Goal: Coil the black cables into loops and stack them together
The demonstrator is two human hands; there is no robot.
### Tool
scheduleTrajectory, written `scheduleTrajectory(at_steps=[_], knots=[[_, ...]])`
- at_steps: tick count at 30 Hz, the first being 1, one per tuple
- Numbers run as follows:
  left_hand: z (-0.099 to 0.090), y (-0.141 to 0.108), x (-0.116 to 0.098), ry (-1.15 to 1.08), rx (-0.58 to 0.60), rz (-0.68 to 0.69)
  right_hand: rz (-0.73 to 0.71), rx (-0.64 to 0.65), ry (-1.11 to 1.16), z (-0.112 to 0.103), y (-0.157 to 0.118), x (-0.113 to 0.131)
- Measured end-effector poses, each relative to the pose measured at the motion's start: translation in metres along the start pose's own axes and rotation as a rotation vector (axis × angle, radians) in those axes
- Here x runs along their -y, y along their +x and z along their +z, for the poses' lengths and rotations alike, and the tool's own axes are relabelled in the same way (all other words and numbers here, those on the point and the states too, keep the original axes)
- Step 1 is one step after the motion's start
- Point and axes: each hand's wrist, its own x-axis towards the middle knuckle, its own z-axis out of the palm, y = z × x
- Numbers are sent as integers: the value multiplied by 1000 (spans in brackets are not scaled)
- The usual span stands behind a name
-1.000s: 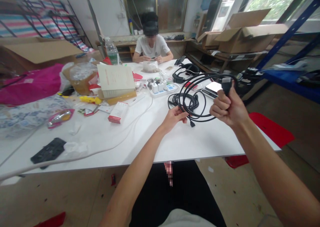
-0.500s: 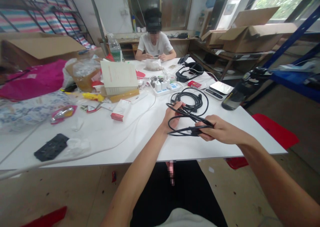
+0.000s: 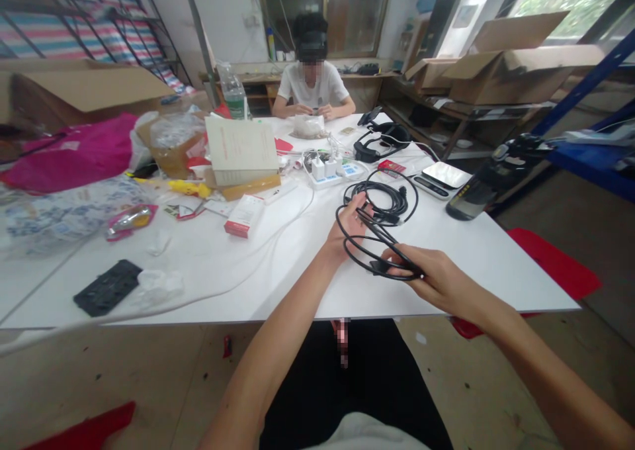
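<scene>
Loops of black cable (image 3: 367,241) hang between my two hands above the white table. My right hand (image 3: 421,271) is closed round the loops at their right side, with a dark plug by its fingertips. At the upper left of the loops, my left hand (image 3: 351,228) has its palm turned up and its fingers curled around some strands. Just beyond my hands, a second coil of black cable (image 3: 397,202) lies on the table.
A dark bottle (image 3: 486,179), a scale (image 3: 439,179) and a headset (image 3: 380,145) stand to the right. White chargers sit in a power strip (image 3: 327,175) ahead. A red-and-white box (image 3: 244,216) lies left. A person (image 3: 312,83) sits across the table (image 3: 278,265).
My right hand has moved slightly down and right, and the held loops have shifted and tilted with it. My left hand's fingers look a little more raised. The whole view has shifted slightly.
</scene>
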Motion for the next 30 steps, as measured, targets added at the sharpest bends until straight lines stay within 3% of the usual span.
scheduleTrajectory(at_steps=[5, 8, 11, 15, 19, 25, 30], knots=[[-3, -1, -4, -6, 38, 46, 112, -94, 97, 10, -17, -8], [-3, -7, -7, 89, 81, -13, 207, -350, 402, 3, -16, -9], [1, -14, -9, 150, 154, -121, 283, -624, 756, -17, -5, -4], [7, -19, -10, 107, 184, -146, 336, -785, 929, -58, 9, 5], [7, -15, -8, 99, 84, -104, 289, -813, 948, -88, 14, -1], [-4, -6, -5, 66, 10, -39, 160, -997, 756, -99, 24, -34], [-8, -2, -2, 81, 1, -33, 178, -925, 621, -111, 36, -45]])
